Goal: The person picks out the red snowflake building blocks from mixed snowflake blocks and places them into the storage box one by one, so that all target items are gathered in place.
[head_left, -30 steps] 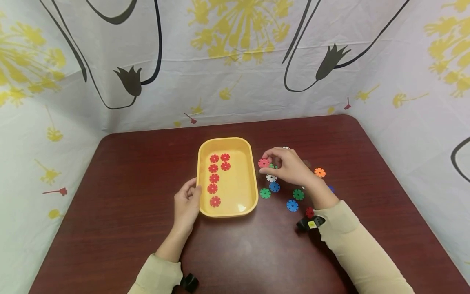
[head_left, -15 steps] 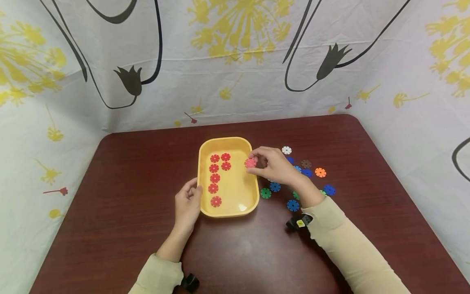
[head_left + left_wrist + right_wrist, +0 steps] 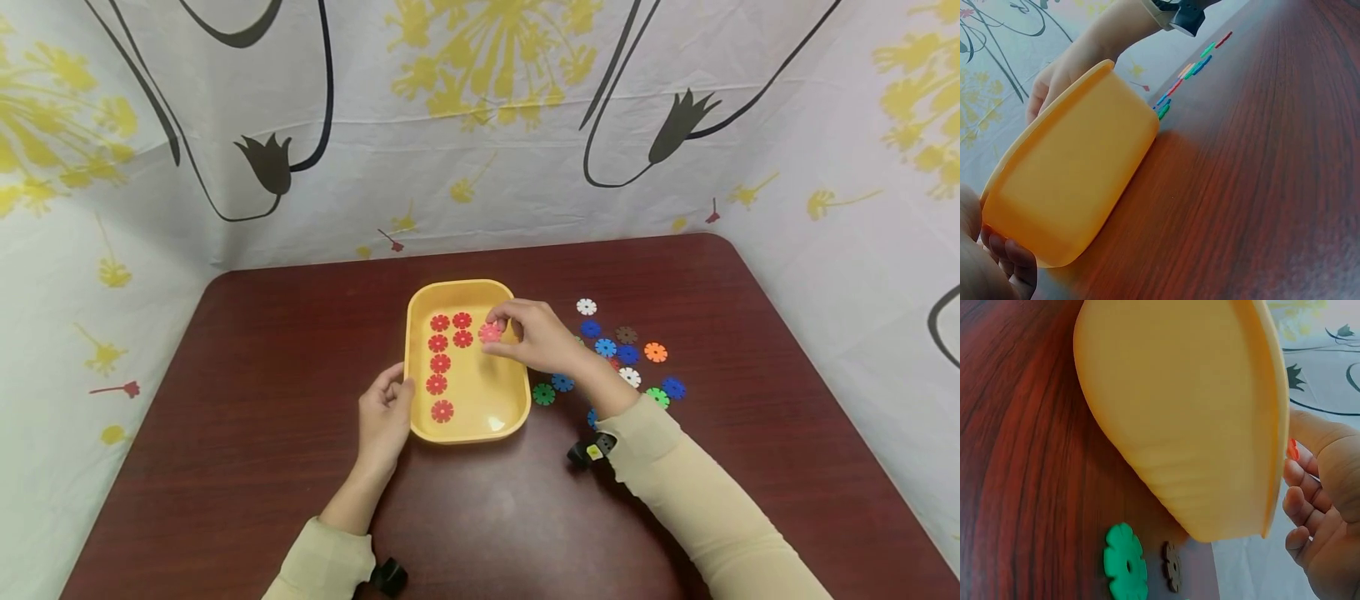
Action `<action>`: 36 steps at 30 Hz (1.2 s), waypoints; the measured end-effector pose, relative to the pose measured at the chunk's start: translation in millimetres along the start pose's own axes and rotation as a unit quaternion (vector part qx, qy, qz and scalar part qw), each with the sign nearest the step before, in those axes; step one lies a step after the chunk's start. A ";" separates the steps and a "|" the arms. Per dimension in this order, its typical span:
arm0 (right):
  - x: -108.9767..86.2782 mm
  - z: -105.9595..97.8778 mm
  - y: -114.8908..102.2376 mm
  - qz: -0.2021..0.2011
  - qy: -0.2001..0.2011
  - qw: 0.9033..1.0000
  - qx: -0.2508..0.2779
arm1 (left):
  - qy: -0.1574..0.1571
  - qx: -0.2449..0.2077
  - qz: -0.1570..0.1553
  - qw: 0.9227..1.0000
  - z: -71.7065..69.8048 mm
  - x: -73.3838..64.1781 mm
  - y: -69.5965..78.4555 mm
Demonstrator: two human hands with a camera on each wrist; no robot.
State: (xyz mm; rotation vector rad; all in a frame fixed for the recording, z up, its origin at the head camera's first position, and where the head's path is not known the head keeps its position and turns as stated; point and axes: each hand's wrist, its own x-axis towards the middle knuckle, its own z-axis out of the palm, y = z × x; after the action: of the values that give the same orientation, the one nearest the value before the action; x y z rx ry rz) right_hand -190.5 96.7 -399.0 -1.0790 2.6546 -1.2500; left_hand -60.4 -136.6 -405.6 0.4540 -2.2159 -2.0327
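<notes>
Over the yellow tray (image 3: 480, 392), my right hand (image 3: 536, 337) pinches a pinkish-red notched plastic disc (image 3: 491, 333) between thumb and fingers. In the right wrist view only a sliver of that red disc (image 3: 1292, 450) shows past the tray's rim (image 3: 1282, 412). Inside the tray several red notched discs (image 3: 440, 363) lie in a left column, with a shorter second column beside its top. At the tray's left side, my left hand (image 3: 385, 417) grips the wall with curled fingers. The left wrist view shows its fingertips (image 3: 1019, 256) against the tray's outer wall (image 3: 1079, 169).
Right of the tray, loose notched discs lie scattered on the dark red table (image 3: 285, 358), including an orange disc (image 3: 656, 352), a white disc (image 3: 587, 307) and a green disc (image 3: 543, 394). My right forearm covers some of them. A patterned white cloth (image 3: 480, 192) hangs behind.
My right hand has carried the pinkish-red disc leftward from above the loose discs, across the tray's right rim, to over the tray's inside. The left hand and tray have stayed nearly still.
</notes>
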 end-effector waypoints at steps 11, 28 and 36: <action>12.5 15.1 -3.5 0.004 0.019 1.000 -0.006 | -0.002 -0.002 -0.001 1.000 0.4 0.5 -0.6; 17.8 24.8 -7.6 0.022 -0.015 0.998 -0.059 | 0.001 0.002 -0.001 1.000 2.3 -0.2 -1.2; 13.0 19.8 -3.4 0.023 0.024 0.999 -0.022 | 0.005 0.005 -0.001 1.000 0.9 0.3 0.0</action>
State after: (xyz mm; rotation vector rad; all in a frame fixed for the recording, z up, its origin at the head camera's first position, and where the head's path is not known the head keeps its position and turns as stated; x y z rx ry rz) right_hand -192.7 74.2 -406.7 -0.9994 2.7382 -1.2317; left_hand -60.9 -135.9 -405.7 0.4655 -2.2222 -2.0167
